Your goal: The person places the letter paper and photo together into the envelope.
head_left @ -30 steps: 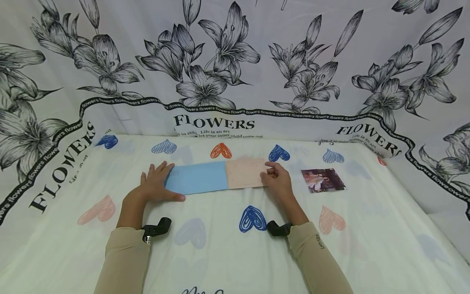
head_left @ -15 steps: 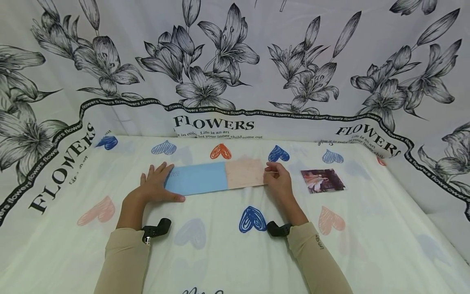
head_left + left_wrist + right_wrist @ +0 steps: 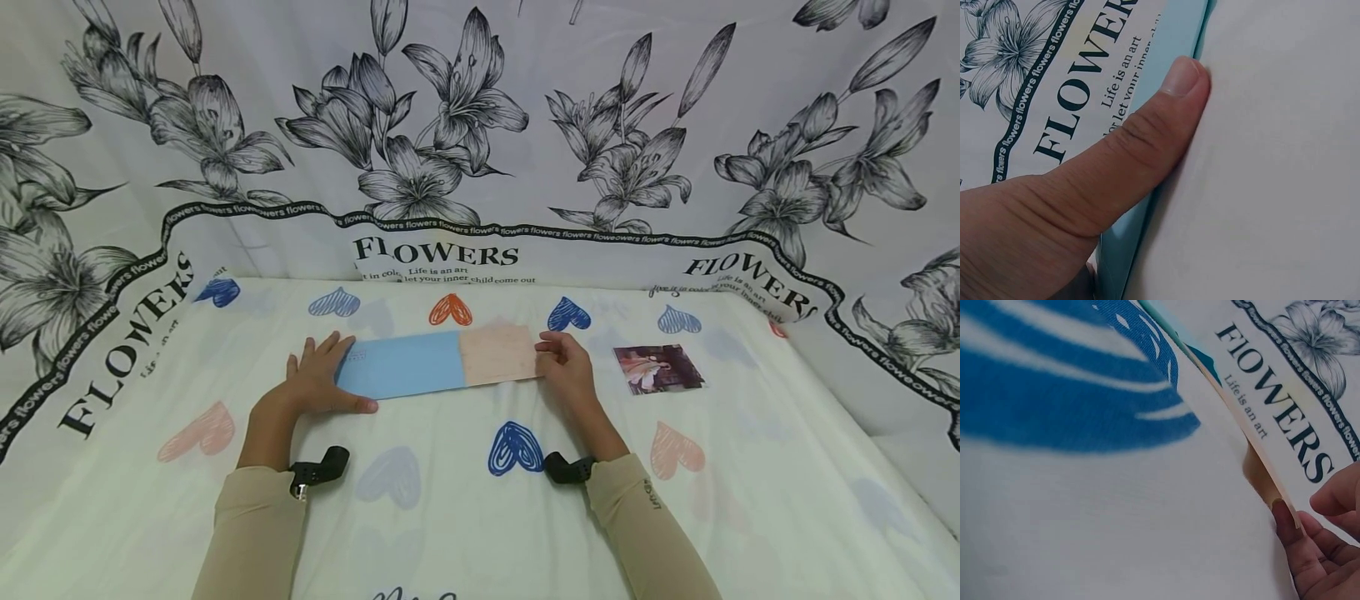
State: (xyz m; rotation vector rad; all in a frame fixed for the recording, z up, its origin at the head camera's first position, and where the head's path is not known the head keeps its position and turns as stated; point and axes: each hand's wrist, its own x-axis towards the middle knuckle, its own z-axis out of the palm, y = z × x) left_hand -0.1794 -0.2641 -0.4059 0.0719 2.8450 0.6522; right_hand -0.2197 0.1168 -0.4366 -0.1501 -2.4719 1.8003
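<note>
A pale blue envelope [image 3: 405,364] lies flat on the bed cover, small printing near its left end. From its right end a pale pink card [image 3: 497,356] sticks out. My left hand [image 3: 318,375] rests at the envelope's left end with straight, spread fingers; its thumb [image 3: 1147,137] lies along the near edge. At the other end, my right hand [image 3: 567,367] holds the card's outer end with bent fingers. In the right wrist view, the card's corner sits between the fingertips [image 3: 1288,525], its near edge bowed. The part of the card inside the envelope is hidden.
A colourful photo card [image 3: 660,368] lies to the right of my right hand. Beneath everything is a white cover [image 3: 450,517] printed with hearts. A hanging white cloth [image 3: 525,175] with black flowers and lettering stands behind and at the sides.
The right hand has shifted a little left with the pink card, and slightly less of the card shows outside the envelope. The left hand and envelope stay in place.
</note>
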